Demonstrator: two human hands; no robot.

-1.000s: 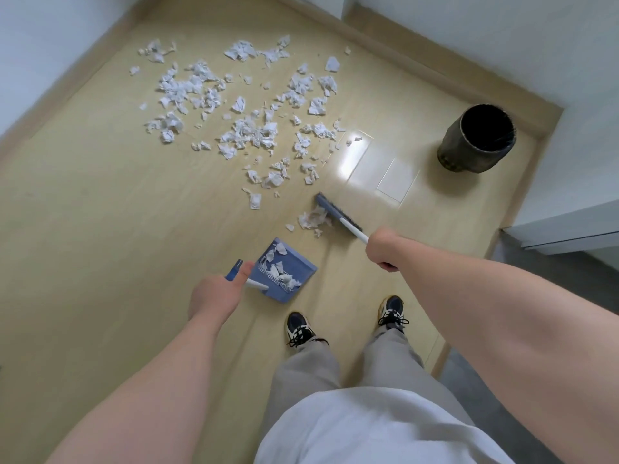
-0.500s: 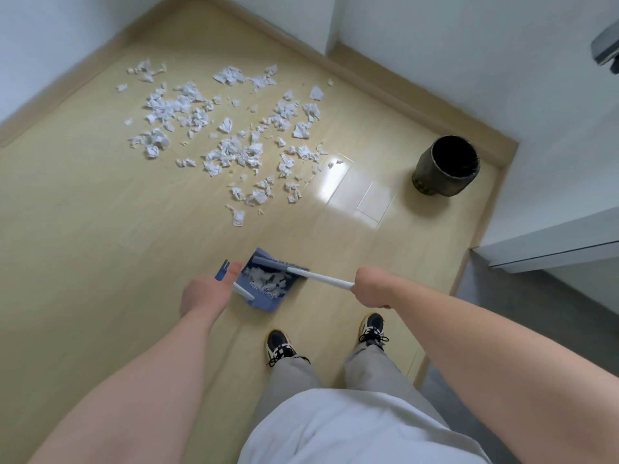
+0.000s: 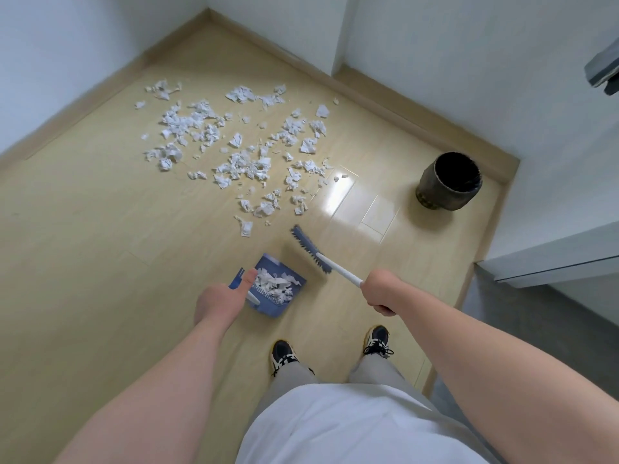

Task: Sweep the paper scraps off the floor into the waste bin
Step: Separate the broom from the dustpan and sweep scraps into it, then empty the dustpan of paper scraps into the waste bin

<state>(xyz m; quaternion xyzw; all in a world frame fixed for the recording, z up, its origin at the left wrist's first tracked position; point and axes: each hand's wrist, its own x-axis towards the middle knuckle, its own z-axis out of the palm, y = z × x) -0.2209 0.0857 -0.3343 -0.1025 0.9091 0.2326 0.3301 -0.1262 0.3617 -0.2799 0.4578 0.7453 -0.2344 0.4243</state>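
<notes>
A: Holding check: left hand (image 3: 219, 301) clamps the blue plastic dustpan (image 3: 279, 286) by its handle, white torn paper scraps (image 3: 234, 155) partly inside it, most well ahead on the pale wooden floor (image 3: 83, 246).

B: Right hand (image 3: 380, 291) fisted on the blue-headed, white-handled broom (image 3: 311, 251). Half a second ago its head was over the pan; now it's beyond, right. Dark round waste bin (image 3: 449, 182) far right.

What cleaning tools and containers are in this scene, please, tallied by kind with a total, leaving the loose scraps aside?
Broom, held in the right hand: 1
Dustpan, with scraps in it, held in the left hand: 1
Waste bin, dark, standing near the wall: 1
Total: 3
</notes>
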